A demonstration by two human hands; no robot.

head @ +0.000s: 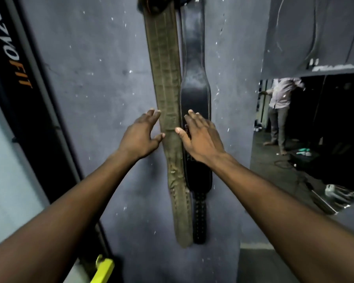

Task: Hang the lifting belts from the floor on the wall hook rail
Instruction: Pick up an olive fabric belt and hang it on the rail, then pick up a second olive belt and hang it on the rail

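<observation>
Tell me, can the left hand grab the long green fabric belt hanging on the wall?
Probably yes. The left hand is open right beside the olive-green woven belt, fingertips at its edge, nothing between them. The right hand lies on the black leather belt.

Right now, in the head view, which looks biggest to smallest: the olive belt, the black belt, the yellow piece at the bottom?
Tied first: olive belt and black belt, too close to rank.
Last: yellow piece, plainly smallest, though partly cut off by the frame.
</observation>
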